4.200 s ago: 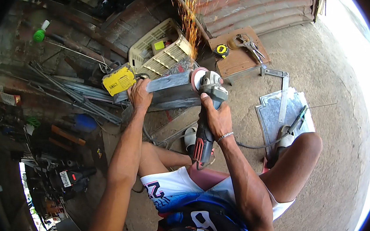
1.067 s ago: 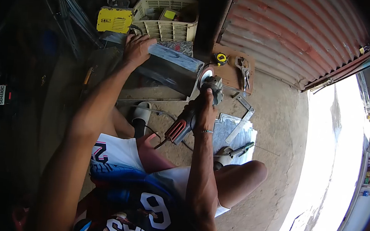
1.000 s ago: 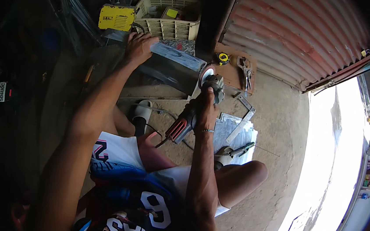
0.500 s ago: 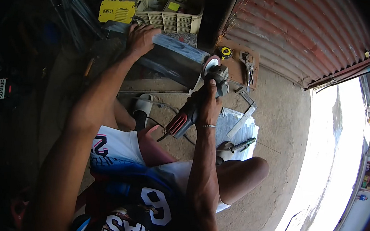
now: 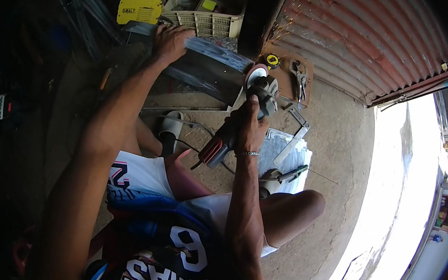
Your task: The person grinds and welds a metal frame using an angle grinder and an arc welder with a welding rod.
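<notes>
My left hand (image 5: 171, 43) is closed over the top edge of a grey metal piece (image 5: 218, 53) shaped like a long channel or box, steadying it by its left part. My right hand (image 5: 249, 130) is wrapped round the body of an angle grinder (image 5: 218, 146). The grinder's round disc (image 5: 255, 75) meets the right end of the metal piece, and sparks (image 5: 293, 19) fly up beyond it across the corrugated sheet. From the grinder's rear a cord (image 5: 196, 165) trails; part of its run is hidden behind my arm and legs.
At the back stand a yellow DeWalt-marked box (image 5: 139, 9) and a cream crate (image 5: 205, 23). On a brown board lie a tape measure (image 5: 271, 61) and locking pliers (image 5: 298, 80). A square (image 5: 294, 138) and an electrode holder (image 5: 290, 175) lie nearer. A corrugated metal wall (image 5: 349, 44) rises right.
More sparks now spray up along the corrugated wall. The grinder has tilted slightly, with its disc still at the metal's right end. Both hands keep their holds.
</notes>
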`<state>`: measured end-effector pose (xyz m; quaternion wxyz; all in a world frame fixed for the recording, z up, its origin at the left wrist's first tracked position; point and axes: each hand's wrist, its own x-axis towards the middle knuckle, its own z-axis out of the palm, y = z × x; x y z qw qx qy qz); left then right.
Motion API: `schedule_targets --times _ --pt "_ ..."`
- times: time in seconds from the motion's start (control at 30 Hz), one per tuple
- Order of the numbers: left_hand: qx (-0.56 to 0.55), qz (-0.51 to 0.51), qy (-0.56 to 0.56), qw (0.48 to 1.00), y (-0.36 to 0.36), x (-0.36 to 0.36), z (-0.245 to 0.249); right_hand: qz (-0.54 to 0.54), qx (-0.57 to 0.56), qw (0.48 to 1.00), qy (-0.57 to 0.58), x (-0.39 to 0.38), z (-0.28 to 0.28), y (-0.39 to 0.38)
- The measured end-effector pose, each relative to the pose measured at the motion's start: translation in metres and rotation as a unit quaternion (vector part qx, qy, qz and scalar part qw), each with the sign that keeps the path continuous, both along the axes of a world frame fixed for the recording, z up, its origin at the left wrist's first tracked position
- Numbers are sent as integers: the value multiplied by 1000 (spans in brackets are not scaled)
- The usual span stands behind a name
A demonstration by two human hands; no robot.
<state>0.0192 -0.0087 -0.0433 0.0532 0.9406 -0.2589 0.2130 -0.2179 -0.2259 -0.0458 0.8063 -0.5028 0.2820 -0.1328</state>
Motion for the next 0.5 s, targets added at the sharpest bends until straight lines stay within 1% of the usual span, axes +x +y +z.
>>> schedule_targets --times 0.03,0.1,0.23,0.33,0.5 --pt "2 -1 6 1000 0 0 1 -1 -1 1000 -1 0 -1 -2" --pt "5 -4 12 1000 1 -2 2 7 -36 998 42 -1 -3 -6" --pt "3 -3 18 1000 0 5 -2 -6 -25 999 48 -5 -4 0" --pt "8 0 22 1000 -1 6 1 -38 -44 996 64 -8 -7 7" --pt "24 14 43 999 -4 6 7 -27 -45 998 20 -3 -17 6"
